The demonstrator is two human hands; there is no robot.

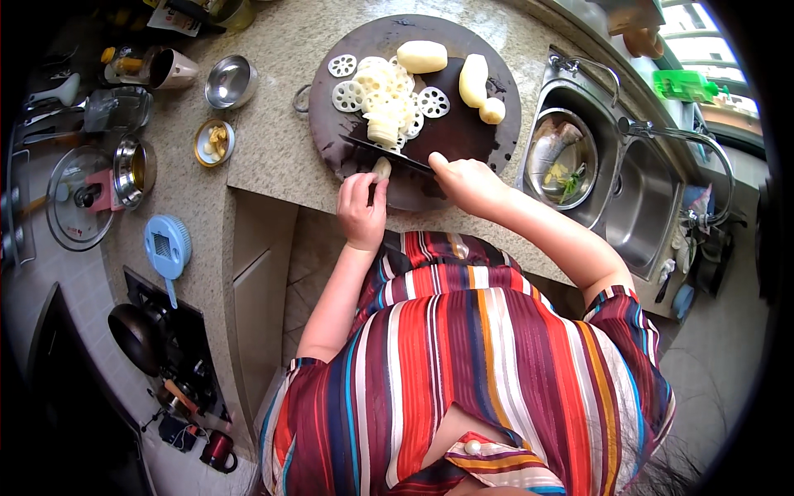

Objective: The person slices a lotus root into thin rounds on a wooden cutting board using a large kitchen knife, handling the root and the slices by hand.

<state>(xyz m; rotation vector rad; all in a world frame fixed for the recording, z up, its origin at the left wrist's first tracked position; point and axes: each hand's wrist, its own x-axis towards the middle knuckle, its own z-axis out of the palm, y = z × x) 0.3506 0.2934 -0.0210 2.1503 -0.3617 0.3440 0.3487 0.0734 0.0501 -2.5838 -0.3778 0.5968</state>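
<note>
A round, dark cutting board (331,140) lies on the counter in front of me. My right hand (467,186) is closed around the handle of a dark-bladed kitchen knife (403,158), its blade pointing left across the near part of the board. Just below the blade, my left hand (362,202) pinches a short end piece of lotus root (381,169). Beyond the knife is a pile of pale lotus root slices (385,95), with a few lying apart from it. Peeled whole lotus root sections (422,57) rest on the board's far and right side.
To the right is a double sink (641,190); a metal bowl (552,198) in it holds a fish and greens. A steel bowl (231,81), a small dish of peeled garlic (214,142) and a blue grater (168,245) are on the left. A pan (136,339) sits lower left.
</note>
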